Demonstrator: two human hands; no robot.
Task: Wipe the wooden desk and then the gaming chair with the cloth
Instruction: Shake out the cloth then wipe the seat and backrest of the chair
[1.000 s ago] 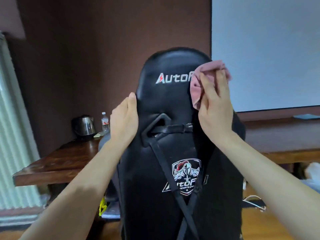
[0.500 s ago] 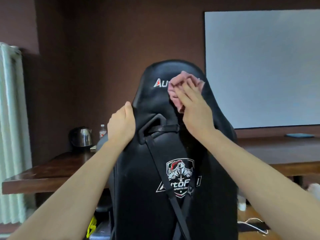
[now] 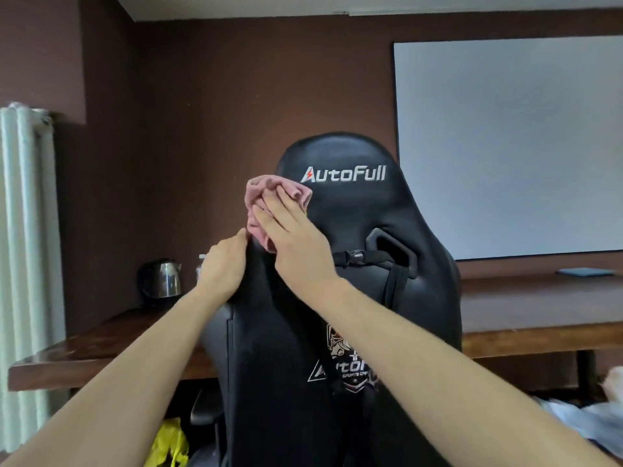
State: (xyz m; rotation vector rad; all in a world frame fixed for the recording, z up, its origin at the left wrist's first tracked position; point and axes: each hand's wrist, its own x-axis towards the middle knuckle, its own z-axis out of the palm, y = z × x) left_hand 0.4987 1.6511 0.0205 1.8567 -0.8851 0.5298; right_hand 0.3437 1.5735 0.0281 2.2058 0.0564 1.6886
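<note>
Pink cloth [image 3: 266, 197] is pressed by the straight-fingered right hand [image 3: 296, 241] against the left edge of the gaming chair [image 3: 354, 210], gripped there by the left hand [image 3: 220, 271].

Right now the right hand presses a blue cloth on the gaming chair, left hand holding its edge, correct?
No: head view shows a pink cloth. The right hand presses it on the gaming chair; the left hand holds its edge.
</note>
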